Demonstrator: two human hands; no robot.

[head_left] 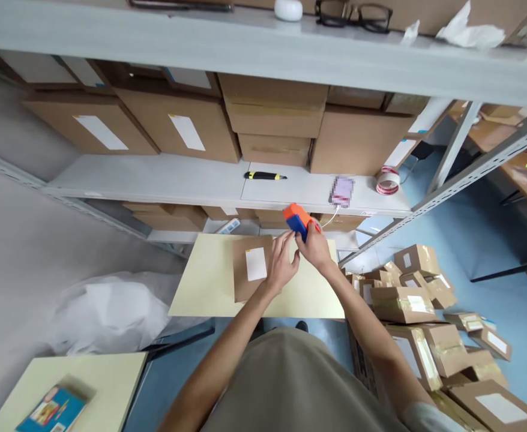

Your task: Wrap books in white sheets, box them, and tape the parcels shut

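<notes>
My right hand (pixel 315 249) is closed around an orange and blue tape dispenser (pixel 296 219), holding it up above the far edge of the pale yellow table (pixel 308 291). Just left of it, my left hand (pixel 282 262) has its fingers stretched up close to the dispenser's blue part, thumb apart; whether the fingertips touch it I cannot tell. Beneath and beside my left hand lies a closed cardboard box (pixel 240 270) with a white label (pixel 256 264). My left wrist and fingers cover its right side.
On the grey shelf (pixel 191 180) ahead are a yellow-black utility knife (pixel 266 176), a phone (pixel 342 192) with a white cable and a tape roll (pixel 388 180). Cardboard boxes (pixel 272 114) stand behind. Parcels (pixel 403 303) pile up at right. A blue package (pixel 51 410) lies on the lower-left table (pixel 110 372).
</notes>
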